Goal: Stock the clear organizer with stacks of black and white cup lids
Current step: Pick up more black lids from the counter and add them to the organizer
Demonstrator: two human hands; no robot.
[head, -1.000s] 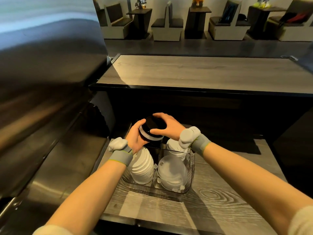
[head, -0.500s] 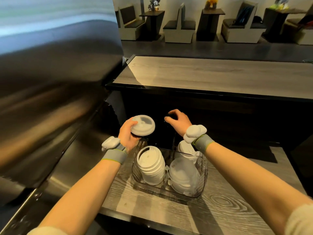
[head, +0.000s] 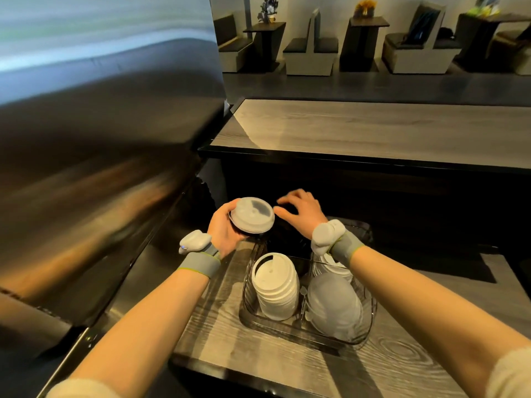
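A clear organizer [head: 290, 328] with several compartments stands on the lower wooden shelf. Its front left compartment holds a stack of white lids [head: 275, 285]. Frosted dome lids [head: 333, 307] fill the front right one, and more white lids [head: 330, 265] sit behind them. The rear left compartment [head: 287, 239] looks black; its contents are hard to make out. My left hand [head: 222, 231] grips a pale lid [head: 252, 215], something dark showing under it, just left of the organizer's back corner. My right hand [head: 301, 211] hovers over the rear left compartment, fingers spread.
A large stainless steel surface [head: 100, 168] rises close on the left. Behind the organizer a black panel rises to a raised wooden counter [head: 373, 130]. The wooden shelf [head: 287, 363] extends toward me and to the right. Seating and tables stand far beyond.
The black-and-white stack held by both hands has been split. My left hand now has the pale lid alone, and my right hand's fingers have spread above the dark rear compartment.
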